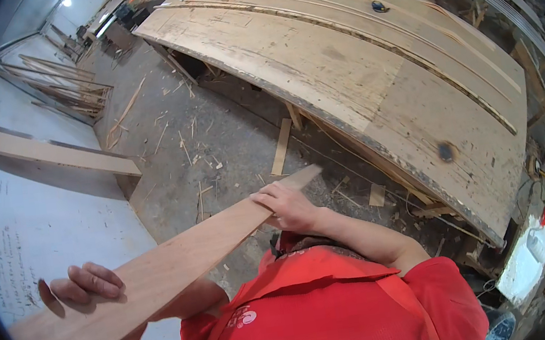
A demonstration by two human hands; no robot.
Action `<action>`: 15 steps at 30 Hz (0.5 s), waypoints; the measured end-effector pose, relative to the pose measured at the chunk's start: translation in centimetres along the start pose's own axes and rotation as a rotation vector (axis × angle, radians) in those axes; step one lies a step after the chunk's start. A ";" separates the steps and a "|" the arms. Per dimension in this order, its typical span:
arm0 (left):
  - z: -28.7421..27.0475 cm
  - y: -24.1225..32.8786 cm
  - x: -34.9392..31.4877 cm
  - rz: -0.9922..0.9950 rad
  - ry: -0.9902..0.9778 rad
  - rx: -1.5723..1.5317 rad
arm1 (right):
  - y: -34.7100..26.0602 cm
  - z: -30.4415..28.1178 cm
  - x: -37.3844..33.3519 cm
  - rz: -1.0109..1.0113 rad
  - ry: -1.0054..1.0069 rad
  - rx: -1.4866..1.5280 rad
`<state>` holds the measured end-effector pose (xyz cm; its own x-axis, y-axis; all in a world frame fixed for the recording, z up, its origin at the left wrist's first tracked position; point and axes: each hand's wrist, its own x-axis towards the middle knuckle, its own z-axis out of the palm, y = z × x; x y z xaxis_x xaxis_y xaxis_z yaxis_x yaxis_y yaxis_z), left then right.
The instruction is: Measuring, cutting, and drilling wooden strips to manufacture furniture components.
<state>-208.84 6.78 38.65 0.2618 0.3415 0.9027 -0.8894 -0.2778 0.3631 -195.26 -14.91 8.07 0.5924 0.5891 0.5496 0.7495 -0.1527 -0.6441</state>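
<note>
A long, flat wooden board [168, 263] slants across in front of me, its wide end at the lower left and its far end tapering toward the middle. My left hand [88, 285] is closed on the wide part from beneath, with fingers curled over one edge and the thumb at the opposite edge. A small brown oval shape [50, 297] shows beside those fingers; I cannot tell what it is. Near the narrow end, my right hand [289, 207] is wrapped over the board, fingers on its upper face. The board is held in the air, apart from the workbench.
A large plywood-topped workbench [313, 61] fills the far right, with long thin strips and a small black object [380, 6] on it. Offcuts and splinters litter the concrete floor [166, 149]. A wooden plank [57, 151] juts along the white wall at left.
</note>
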 end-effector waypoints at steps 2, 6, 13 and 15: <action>0.3 -3.0 0.9 -0.037 -0.055 -0.152 | 1.6 -1.3 0.4 0.029 -0.030 -0.024; 1.5 -7.7 2.6 -0.116 -0.147 -0.233 | 4.0 -3.5 1.5 0.125 -0.056 -0.048; 2.1 -17.7 6.1 -0.265 -0.078 -0.254 | 8.8 -3.2 2.5 0.270 0.025 0.055; 1.2 -20.6 7.3 -0.311 -0.040 -0.245 | 9.9 -2.8 3.8 0.313 0.038 0.024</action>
<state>-188.15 13.93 38.06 0.5424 0.3394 0.7685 -0.8274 0.0572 0.5587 -184.75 -16.35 5.26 0.8043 0.4862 0.3416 0.5219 -0.3032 -0.7973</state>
